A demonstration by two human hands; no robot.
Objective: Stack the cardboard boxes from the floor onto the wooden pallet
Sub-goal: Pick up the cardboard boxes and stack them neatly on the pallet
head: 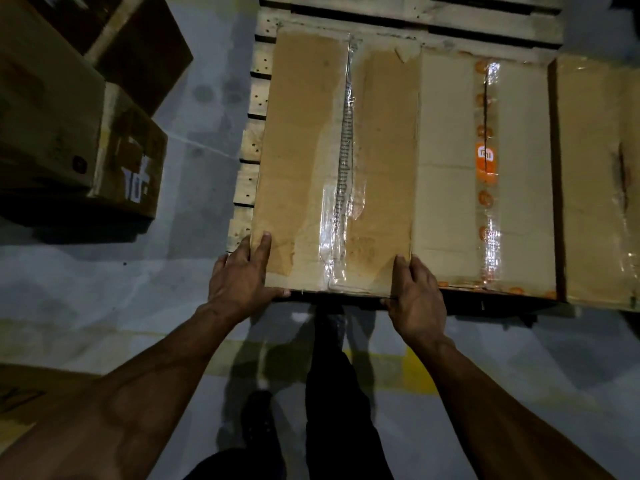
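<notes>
Dim, warm light from above. Glare streaks the clear tape [337, 244] on the box tops. Soft shadows darken the floor [194, 112]; the left corner boxes [69, 109] are murky, and edges bend from wide-angle distortion.

Tan box [304, 161] at twelve o'clock, clear glossy tape on its seam. At one o'clock a paler box [450, 168], its tape dotted orange with an orange logo. Pale wood pallet [450, 15]. Grey floor [104, 289], yellow stripe.

Both my bare arms reach forward to the brown box [311, 161]. My left hand [239, 278] clasps its near left corner, fingers wrapped over. My right hand [415, 299] clasps its near right corner, thumb on top.
</notes>
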